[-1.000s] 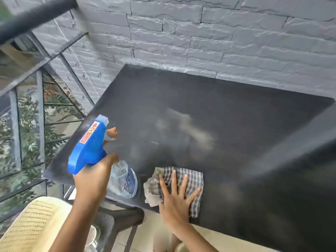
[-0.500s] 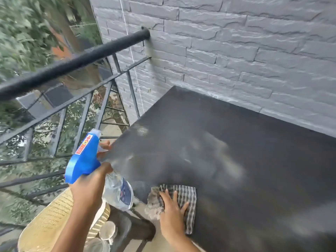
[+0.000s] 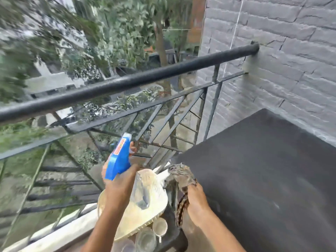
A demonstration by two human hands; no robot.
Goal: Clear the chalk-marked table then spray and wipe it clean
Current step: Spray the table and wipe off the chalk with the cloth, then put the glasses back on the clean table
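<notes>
Both hands are full: left hand [image 3: 120, 186] curled round the spray bottle [image 3: 119, 158], finger at the trigger; right hand [image 3: 198, 199] gripping the bunched checked cloth [image 3: 181, 177] at the table's [image 3: 263, 170] near corner. Best to flatten it and wipe in overlapping strokes toward the wall [image 3: 291, 70].

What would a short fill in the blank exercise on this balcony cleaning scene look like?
1. The brick wall behind the table is ____ in colour.
2. The left hand grips a spray bottle with a ____ trigger head.
3. The right hand holds the checked cloth at the corner of the dark ____.
Missing words: grey; blue; table.
</notes>
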